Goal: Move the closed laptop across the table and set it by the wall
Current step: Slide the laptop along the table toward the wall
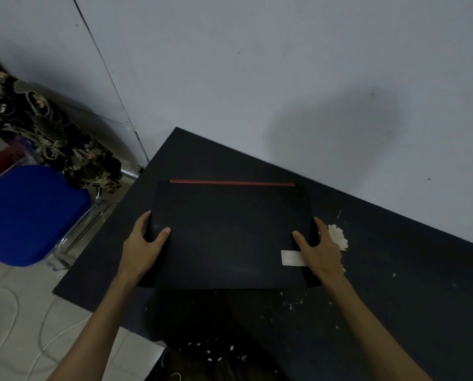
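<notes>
Both bare forearms reach forward over the near edge of the black surface [394,270], converging on the closed black laptop [229,235] that lies flat at its middle. The left hand [143,243] clamps the laptop's left edge and the right hand [319,250] its right edge beside a pale sticker [289,257], each grip closed on it with thumb on the lid and fingers wrapped around the side. The laptop's far red hinge strip [231,182] faces the grey wall [284,64], apart from it, with white crumbs [338,237] just right and a blue stool [29,213] at left.
</notes>
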